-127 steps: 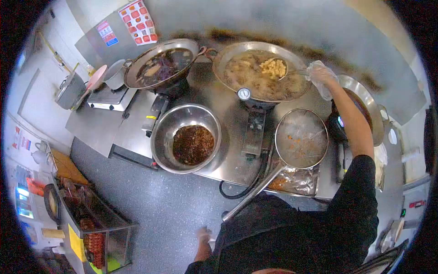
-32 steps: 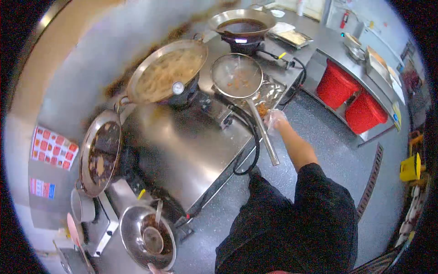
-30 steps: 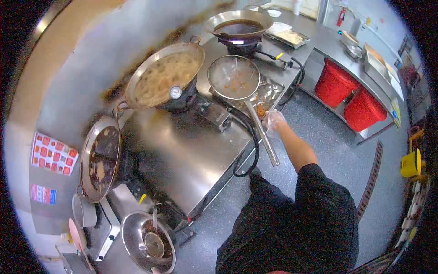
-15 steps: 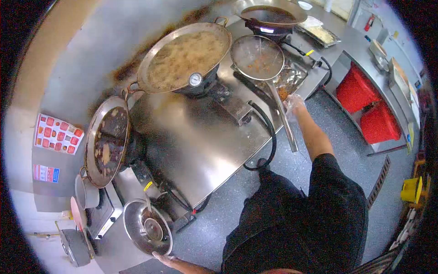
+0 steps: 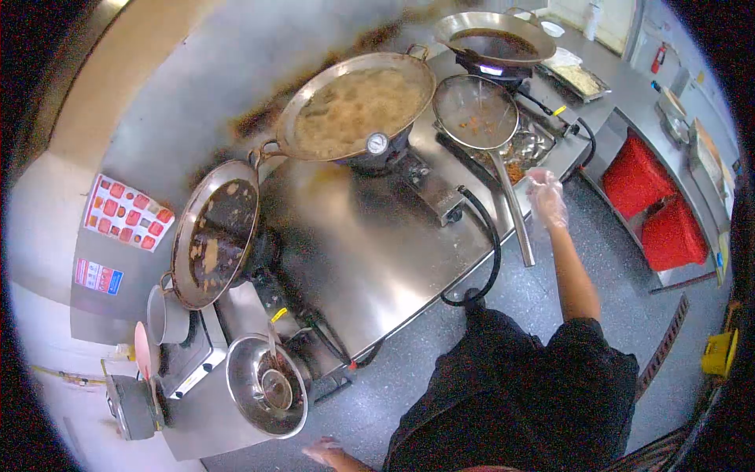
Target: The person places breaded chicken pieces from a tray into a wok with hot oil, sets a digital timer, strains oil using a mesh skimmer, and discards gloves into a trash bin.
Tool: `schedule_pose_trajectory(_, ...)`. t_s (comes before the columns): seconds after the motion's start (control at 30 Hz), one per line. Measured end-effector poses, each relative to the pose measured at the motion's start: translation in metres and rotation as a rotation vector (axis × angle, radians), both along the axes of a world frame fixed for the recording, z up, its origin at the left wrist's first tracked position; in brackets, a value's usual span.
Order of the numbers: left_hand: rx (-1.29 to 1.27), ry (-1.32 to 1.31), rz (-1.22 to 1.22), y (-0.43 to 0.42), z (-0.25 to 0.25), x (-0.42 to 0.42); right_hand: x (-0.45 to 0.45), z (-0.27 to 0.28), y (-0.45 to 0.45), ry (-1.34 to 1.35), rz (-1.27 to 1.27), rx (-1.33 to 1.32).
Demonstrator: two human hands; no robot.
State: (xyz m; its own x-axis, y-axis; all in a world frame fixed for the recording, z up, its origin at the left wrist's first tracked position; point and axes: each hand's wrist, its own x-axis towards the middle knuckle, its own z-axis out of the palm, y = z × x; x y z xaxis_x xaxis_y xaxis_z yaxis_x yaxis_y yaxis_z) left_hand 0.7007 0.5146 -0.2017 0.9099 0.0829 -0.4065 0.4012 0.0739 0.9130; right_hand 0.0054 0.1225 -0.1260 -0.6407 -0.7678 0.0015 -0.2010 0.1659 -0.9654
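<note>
My right hand (image 5: pixel 546 195), in a clear plastic glove, is raised beside the foil-lined tray (image 5: pixel 536 145) with orange-brown fried bits. Its fingers are curled together; whatever they may hold is hidden. Just left of it, the long handle of a round mesh strainer (image 5: pixel 476 114) sticks out past the counter edge. The strainer lies over the tray with some bits in its mesh. At the bottom, my gloved left hand (image 5: pixel 323 451) has its fingers stretched out, holding nothing. It is apart from a steel bowl (image 5: pixel 245 409) containing a ladle-like utensil and dark contents.
A large pan of bubbling oil (image 5: pixel 358 114) with a dial thermometer (image 5: pixel 377 143) stands on the steel counter (image 5: pixel 354 259). Pans of dark oil (image 5: pixel 216 236) flank it left and right. A black hose (image 5: pixel 494 252) loops over the counter edge. Red bins (image 5: pixel 672 232) stand under the right shelf.
My right hand has drawn back from the tray of fried bits. My left hand has come away from the steel bowl's rim. The view has shifted slightly.
</note>
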Motion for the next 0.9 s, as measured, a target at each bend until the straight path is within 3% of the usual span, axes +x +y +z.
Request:
schedule_pose_trajectory(0.07, 0.118, -0.192, -0.103, 0.021, -0.069, -0.016, 0.016, 0.038, 0.000, 0.218, 0.260, -0.229)
schedule_pose_trajectory(0.13, 0.399, -0.085, -0.449, 0.008, -0.102, -0.050, 0.007, 0.030, -0.024, -0.260, 0.384, -0.344)
schedule_pose_trajectory(0.17, 0.580, -0.064, -0.681, 0.000, -0.117, -0.069, 0.023, 0.061, -0.025, 0.366, 0.203, -0.103)
schedule_pose_trajectory(0.2, 0.818, -0.108, -0.998, -0.012, -0.126, -0.088, 0.033, 0.079, -0.027, 0.603, 0.163, -0.133)
schedule_pose_trajectory(0.27, 1.283, -0.419, -1.605, -0.033, -0.140, -0.126, 0.050, 0.113, -0.040, 0.370, 0.281, -0.040)
schedule_pose_trajectory(0.3, 1.378, -0.542, -1.774, -0.044, -0.150, -0.143, 0.058, 0.114, -0.052, 0.370, 0.344, -0.052)
schedule_pose_trajectory(0.37, 1.434, -0.498, -1.892, -0.067, -0.163, -0.166, 0.071, 0.115, -0.075, 0.404, 0.628, -0.352)
schedule_pose_trajectory(0.4, 1.467, -0.442, -1.918, -0.081, -0.166, -0.177, 0.082, 0.125, -0.087, 0.403, 0.687, -0.358)
schedule_pose_trajectory(0.43, 1.126, -0.888, -1.884, -0.071, -0.159, -0.185, 0.097, 0.140, -0.097, 0.663, 0.747, -0.391)
schedule_pose_trajectory(0.47, 1.130, -0.858, -1.857, -0.078, -0.155, -0.194, 0.113, 0.150, -0.107, 0.925, 0.786, -0.432)
schedule_pose_trajectory(0.5, 1.131, -0.531, -1.854, -0.098, -0.153, -0.199, 0.129, 0.147, -0.126, 0.923, 0.811, -0.443)
schedule_pose_trajectory(0.57, 1.111, -0.211, -1.825, -0.110, -0.151, -0.207, 0.161, 0.129, -0.170, 0.586, 1.054, -0.623)
schedule_pose_trajectory(0.6, 1.207, -0.379, -1.932, -0.108, -0.160, -0.206, 0.174, 0.127, -0.182, 0.411, 1.156, -0.705)
schedule_pose_trajectory(0.63, 1.302, -0.567, -2.017, -0.105, -0.173, -0.203, 0.183, 0.145, -0.181, 0.413, 1.156, -0.710)
schedule_pose_trajectory(0.7, 1.338, -0.686, -2.032, -0.092, -0.187, -0.203, 0.198, 0.187, -0.173, 0.966, 1.078, -0.352)
schedule_pose_trajectory(0.73, 1.337, -0.660, -2.001, -0.086, -0.195, -0.202, 0.204, 0.188, -0.179, 0.972, 1.081, -0.355)
schedule_pose_trajectory(0.8, 1.338, -0.605, -1.965, -0.073, -0.212, -0.197, 0.213, 0.182, -0.189, 1.258, 1.015, -0.183)
schedule_pose_trajectory(0.83, 1.334, -0.586, -1.955, -0.067, -0.219, -0.194, 0.214, 0.179, -0.189, 1.267, 1.025, -0.177)
schedule_pose_trajectory(0.9, 1.336, -0.583, -1.952, -0.058, -0.235, -0.184, 0.209, 0.177, -0.189, 0.832, 1.130, -0.374)
